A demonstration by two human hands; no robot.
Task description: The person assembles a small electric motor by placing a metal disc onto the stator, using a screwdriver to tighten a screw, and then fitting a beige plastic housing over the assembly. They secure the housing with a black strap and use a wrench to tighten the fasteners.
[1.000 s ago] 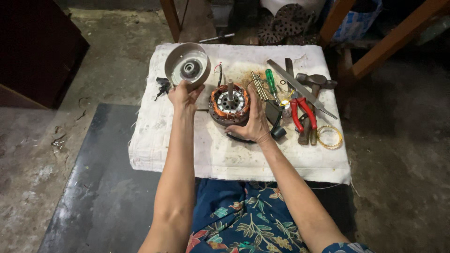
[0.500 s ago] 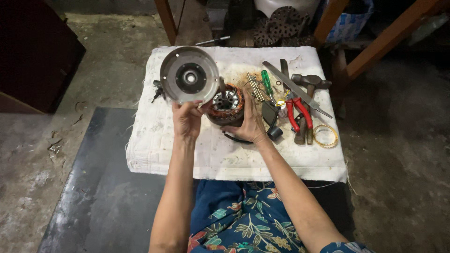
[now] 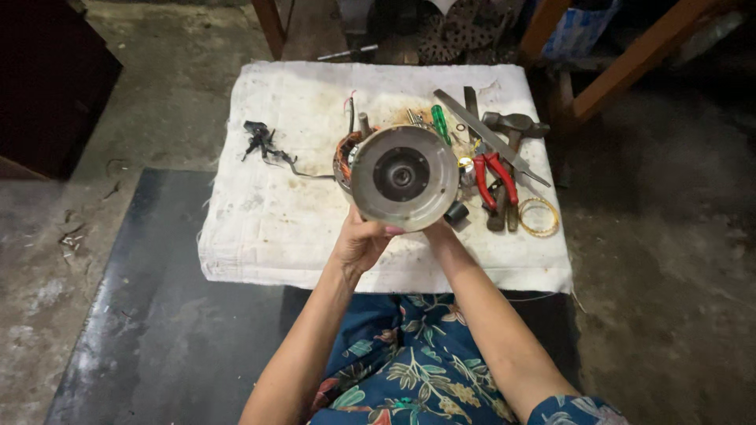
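Motor end cover [image 3: 404, 178], round grey metal with dark bearing hub, held up over white cloth pad [image 3: 260, 228], hiding most of copper-wound stator [image 3: 343, 157] behind. Left hand [image 3: 361, 244] clamped on lower rim; right hand [image 3: 438, 228] mostly hidden, grip cannot tell. Judgement: keep cover level, centred over stator. No containers; farther right lie red-handled pliers [image 3: 494, 177], green screwdriver [image 3: 439, 123], hammer [image 3: 513, 123].

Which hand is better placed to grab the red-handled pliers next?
Probably the right. The right hand sits just beside the red-handled pliers, mostly hidden behind the metal cover, while the left hand grips that cover from below, farther away.
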